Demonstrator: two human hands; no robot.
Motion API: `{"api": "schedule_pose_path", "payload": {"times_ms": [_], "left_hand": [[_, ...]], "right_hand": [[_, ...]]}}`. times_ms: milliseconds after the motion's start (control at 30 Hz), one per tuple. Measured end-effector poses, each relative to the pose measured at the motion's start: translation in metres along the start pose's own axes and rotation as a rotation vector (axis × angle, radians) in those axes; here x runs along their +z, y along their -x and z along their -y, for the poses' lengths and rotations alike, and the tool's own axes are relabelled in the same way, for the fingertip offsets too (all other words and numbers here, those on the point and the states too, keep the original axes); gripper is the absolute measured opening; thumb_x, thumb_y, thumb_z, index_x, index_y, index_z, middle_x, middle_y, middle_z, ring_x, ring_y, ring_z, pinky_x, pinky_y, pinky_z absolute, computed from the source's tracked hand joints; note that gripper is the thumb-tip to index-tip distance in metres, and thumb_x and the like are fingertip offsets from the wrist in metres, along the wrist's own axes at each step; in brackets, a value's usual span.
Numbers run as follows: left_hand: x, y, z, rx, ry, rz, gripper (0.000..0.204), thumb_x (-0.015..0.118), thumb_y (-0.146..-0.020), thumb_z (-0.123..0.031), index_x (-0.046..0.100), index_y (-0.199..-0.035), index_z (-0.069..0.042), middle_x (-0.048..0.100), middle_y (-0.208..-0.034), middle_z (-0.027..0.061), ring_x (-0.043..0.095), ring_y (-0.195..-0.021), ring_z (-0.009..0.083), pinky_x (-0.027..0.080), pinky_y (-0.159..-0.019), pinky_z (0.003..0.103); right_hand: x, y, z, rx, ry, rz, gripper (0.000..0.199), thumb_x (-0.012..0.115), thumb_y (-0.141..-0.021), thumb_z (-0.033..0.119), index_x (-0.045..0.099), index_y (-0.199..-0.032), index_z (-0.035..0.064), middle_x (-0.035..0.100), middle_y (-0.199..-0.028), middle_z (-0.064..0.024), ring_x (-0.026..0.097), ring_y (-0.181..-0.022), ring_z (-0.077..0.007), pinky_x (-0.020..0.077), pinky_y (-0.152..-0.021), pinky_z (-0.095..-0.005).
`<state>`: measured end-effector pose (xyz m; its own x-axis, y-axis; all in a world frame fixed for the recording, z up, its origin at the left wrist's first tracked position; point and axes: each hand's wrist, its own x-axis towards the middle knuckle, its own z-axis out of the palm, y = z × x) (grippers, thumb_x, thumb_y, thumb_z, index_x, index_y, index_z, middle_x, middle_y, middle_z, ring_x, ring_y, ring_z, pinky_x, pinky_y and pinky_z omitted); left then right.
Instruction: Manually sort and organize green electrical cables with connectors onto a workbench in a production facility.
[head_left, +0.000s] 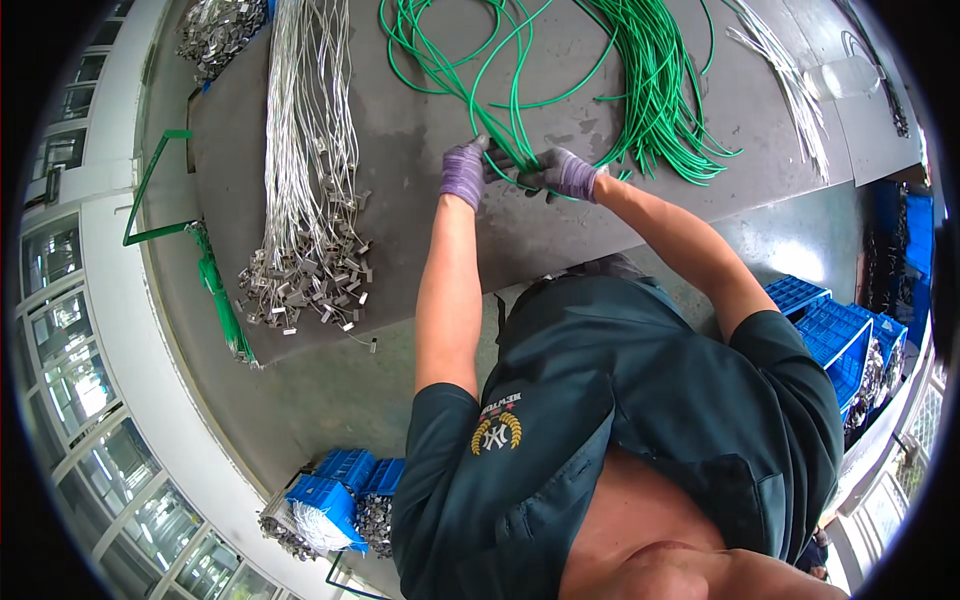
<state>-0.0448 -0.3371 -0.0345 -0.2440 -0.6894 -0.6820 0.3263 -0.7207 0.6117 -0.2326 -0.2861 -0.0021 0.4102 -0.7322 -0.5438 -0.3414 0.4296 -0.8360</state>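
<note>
Both my hands wear purple knit gloves with dark palms and meet over the near part of the grey table (420,220). My left hand (472,168) is closed around a few green cables (512,120). Right beside it, my right hand (560,174) grips the same strands near their ends. From my hands the cables run away from me and loop across the table top. A thick bundle of green cables (650,90) lies just right of my hands, its cut ends fanned toward me.
Left on the table is a long bundle of white wires (295,130) with metal connectors (300,280) at the near end. Thin white strips (790,90) and a clear bottle (845,78) lie right. Blue crates (830,330) stand right; more blue crates (335,485) are lower left.
</note>
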Motion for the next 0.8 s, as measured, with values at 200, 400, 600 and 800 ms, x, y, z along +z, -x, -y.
{"api": "schedule_pose_path", "payload": {"times_ms": [200,400,600,800], "left_hand": [[0.004,0.013,0.019,0.239,-0.191,-0.163,0.018,0.061,-0.085,-0.021,0.065,-0.088,-0.004,0.062,-0.074,0.0044,0.058,-0.06,0.0154,0.051,-0.055,0.032],[-0.054,0.056,0.02,0.681,-0.723,-0.262,0.024,0.062,-0.084,-0.025,0.062,-0.095,-0.003,0.063,-0.076,0.0059,0.058,-0.066,0.0202,0.048,-0.063,0.032],[-0.187,0.129,-0.014,0.647,-1.311,-1.048,0.033,0.067,-0.075,-0.031,0.061,-0.099,-0.008,0.061,-0.096,0.0189,0.058,-0.091,0.0335,0.045,-0.08,0.043],[-0.253,0.146,-0.016,0.396,-1.418,-1.181,0.042,0.066,-0.075,-0.039,0.061,-0.104,-0.01,0.059,-0.105,0.0179,0.055,-0.1,0.0354,0.044,-0.085,0.044]], "right_hand": [[0.019,0.007,0.001,0.022,-0.194,0.253,0.029,0.06,-0.084,0.024,0.061,-0.101,0.0006,0.067,-0.082,-0.0097,0.066,-0.066,-0.0166,0.0503,-0.054,-0.027],[0.009,0.009,0.006,0.044,-0.179,0.205,0.026,0.059,-0.084,0.021,0.058,-0.099,-0.0008,0.065,-0.072,-0.0101,0.061,-0.051,-0.0171,0.047,-0.044,-0.0263],[-0.021,0.031,-0.003,0.03,-0.304,-0.022,0.025,0.056,-0.086,0.021,0.053,-0.099,0.0004,0.062,-0.07,-0.0109,0.057,-0.046,-0.017,0.0423,-0.04,-0.0263],[-0.028,0.033,-0.016,0.021,-0.347,-0.069,0.025,0.056,-0.087,0.023,0.052,-0.1,0.0019,0.061,-0.069,-0.0095,0.055,-0.044,-0.0165,0.041,-0.039,-0.0255]]}}
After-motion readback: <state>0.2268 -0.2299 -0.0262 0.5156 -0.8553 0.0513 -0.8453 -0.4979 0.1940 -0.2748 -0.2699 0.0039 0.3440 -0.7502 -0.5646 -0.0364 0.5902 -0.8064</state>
